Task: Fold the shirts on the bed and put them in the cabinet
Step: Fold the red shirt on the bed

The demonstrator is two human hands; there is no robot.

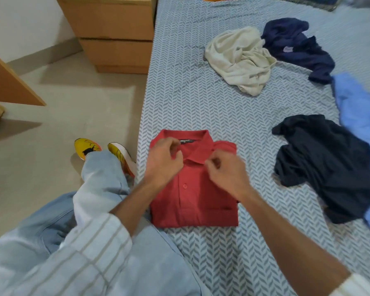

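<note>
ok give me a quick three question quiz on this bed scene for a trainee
1. True or false: the folded red polo shirt lies near the edge of the patterned bed sheet.
2. Which part of it do the left hand and right hand work at?
3. Which unfolded shirt lies nearest its right side: A cream crumpled shirt, B black crumpled shirt?

Key: 1 true; 2 the collar; 3 B.

A pale tiled floor (58,103) lies left of the hands; a white wall (19,22) rises beyond it, far upper left; a wooden drawer unit (113,33) stands ahead and left, against the bed's edge; an angled wooden board (9,84) juts in at far left; soft shadows fall beneath both.
</note>
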